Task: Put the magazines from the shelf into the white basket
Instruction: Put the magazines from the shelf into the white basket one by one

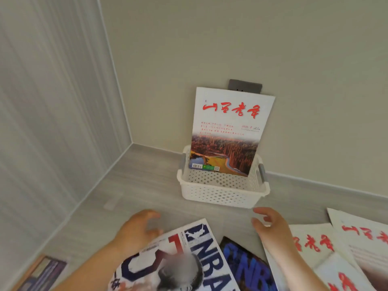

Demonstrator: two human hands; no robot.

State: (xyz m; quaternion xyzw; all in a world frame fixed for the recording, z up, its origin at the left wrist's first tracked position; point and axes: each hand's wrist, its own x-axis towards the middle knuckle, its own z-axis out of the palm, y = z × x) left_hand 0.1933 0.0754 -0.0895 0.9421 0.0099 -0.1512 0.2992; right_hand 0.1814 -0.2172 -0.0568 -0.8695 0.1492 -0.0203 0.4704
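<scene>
A white perforated basket (220, 194) with grey handles stands on the grey shelf surface against the back wall. One white magazine with red lettering and a landscape photo (228, 131) stands upright in it, leaning on the wall. In front lies a white NBA magazine (201, 255), a dark blue NBA magazine (247, 267) and several white magazines with red lettering (315, 244) at the right. My left hand (136, 229) hovers over the white NBA magazine's top left corner, fingers curled and apart. My right hand (270, 227) is open beside the white stack, holding nothing.
A dark wall socket plate (245, 86) sits behind the standing magazine. A striped side wall (52, 122) closes the left. Another magazine (42, 274) lies at the bottom left corner. Bare grey surface (136, 185) lies left of the basket.
</scene>
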